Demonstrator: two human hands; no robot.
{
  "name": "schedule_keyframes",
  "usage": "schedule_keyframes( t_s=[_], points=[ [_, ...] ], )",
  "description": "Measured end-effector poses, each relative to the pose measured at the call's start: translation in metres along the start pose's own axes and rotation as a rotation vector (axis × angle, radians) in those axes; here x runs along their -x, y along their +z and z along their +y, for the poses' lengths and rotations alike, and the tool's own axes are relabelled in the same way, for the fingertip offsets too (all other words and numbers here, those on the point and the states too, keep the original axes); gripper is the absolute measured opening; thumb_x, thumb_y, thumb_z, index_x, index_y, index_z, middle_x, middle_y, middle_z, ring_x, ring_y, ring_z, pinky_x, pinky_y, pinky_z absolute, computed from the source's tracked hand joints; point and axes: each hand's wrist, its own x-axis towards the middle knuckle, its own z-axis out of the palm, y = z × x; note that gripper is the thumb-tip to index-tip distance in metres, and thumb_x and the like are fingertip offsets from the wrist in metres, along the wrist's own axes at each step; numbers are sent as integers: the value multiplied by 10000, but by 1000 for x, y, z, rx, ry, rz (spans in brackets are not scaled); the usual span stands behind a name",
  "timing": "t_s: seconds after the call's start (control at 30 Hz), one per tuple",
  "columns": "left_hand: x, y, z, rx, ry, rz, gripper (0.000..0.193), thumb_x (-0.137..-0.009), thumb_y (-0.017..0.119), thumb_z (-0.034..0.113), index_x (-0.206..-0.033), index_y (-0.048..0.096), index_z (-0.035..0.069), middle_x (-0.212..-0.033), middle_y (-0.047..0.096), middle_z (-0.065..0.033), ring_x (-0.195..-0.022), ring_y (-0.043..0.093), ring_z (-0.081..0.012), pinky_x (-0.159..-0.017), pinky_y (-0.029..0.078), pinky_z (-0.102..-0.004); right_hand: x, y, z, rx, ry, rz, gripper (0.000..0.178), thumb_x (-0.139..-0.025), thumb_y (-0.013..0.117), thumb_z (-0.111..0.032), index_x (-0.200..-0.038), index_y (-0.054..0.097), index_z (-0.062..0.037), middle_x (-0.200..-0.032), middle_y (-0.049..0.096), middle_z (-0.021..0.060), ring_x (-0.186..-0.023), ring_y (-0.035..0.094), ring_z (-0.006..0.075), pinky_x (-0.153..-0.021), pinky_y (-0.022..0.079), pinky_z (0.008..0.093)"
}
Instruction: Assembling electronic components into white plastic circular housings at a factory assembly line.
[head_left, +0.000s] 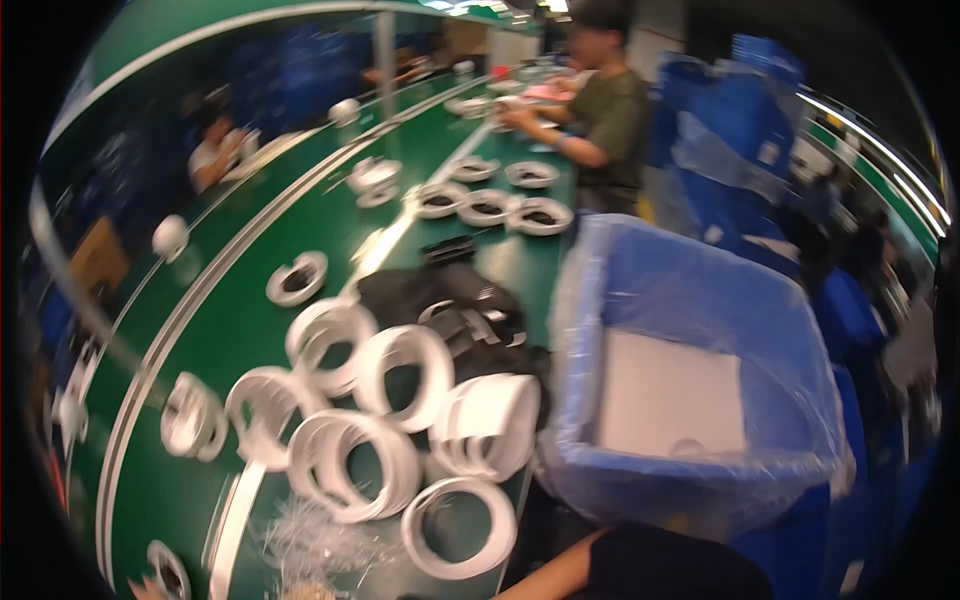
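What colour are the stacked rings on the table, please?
The stacked rings are white; they show best in the head view.

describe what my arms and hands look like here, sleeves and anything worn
A short black fabric sleeve shows on the right, without visible markings; the bare right forearm shows nothing worn before the frame cuts off the right hand. At the lower left edge, a blurred sliver of what seems the left hand appears ungloved.

A long green workbench (235, 320), striped lengthwise by pale rails (165, 350), runs back into dimness beneath a white-edged green overhead panel (200, 20), past an upright metal post (385, 60) and a pale pillar (658, 25), with bright strip lights (862, 127) slanting down the far right.
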Motion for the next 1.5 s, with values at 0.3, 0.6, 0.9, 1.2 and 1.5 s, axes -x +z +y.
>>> schedule_keyframes(
  t_s=[0.3, 0.6, 0.9, 1.2, 1.5],
  points=[
    [-28, 124, 203, -96, -170, -234, 593, -748, 555, 412, -1129, 458, -32, -977, 577, -172, -762, 611, -225, -547, 502, -304, -2, -6, -6, -120, 51, 77, 605, -546, 663, -245, -1079, 496, -14, -968, 462, 137, -789, 451, 273, -692, 361, 373],
    [-11, 222, 284, 1361, -854, -584, 388, -784, 534, 123, -1137, 387, 58, -1022, 525, -170, -796, 595, -295, -601, 536, -359, -8, -8, -3, -98, 107, 147, 574, -542, 678, -220, -1050, 517, -8, -930, 476, 132, -786, 469, 281, -688, 373, 363],
    [-3, 163, 294, 1615, -603, -543, 460, -772, 497, -50, -1178, 308, 59, -1108, 479, -164, -945, 548, -308, -772, 516, -409, -3, -12, 3, -136, 205, 273, 639, -558, 718, -233, -1111, 491, -8, -1015, 487, 150, -881, 497, 281, -759, 410, 351],
    [77, -11, 285, 1580, -474, -488, 524, -731, 581, -5, -1195, 358, 95, -1125, 489, -69, -999, 521, -220, -811, 486, -378, 3, -34, -4, -1536, 319, 335, 719, -666, 652, -187, -1236, 292, 65, -1111, 451, 218, -765, 536, 233, -682, 444, 309],
    [147, -71, 278, 1134, -123, -329, 828, -650, 618, 11, -1326, 145, 87, -1281, 314, -112, -1195, 321, -221, -987, 278, -349, -16, -87, -46, -1998, 155, -346, 874, -614, 544, -319, -1324, 149, 4, -1274, 277, 272, -1110, 387, 332, -855, 343, 417]
  ],
)
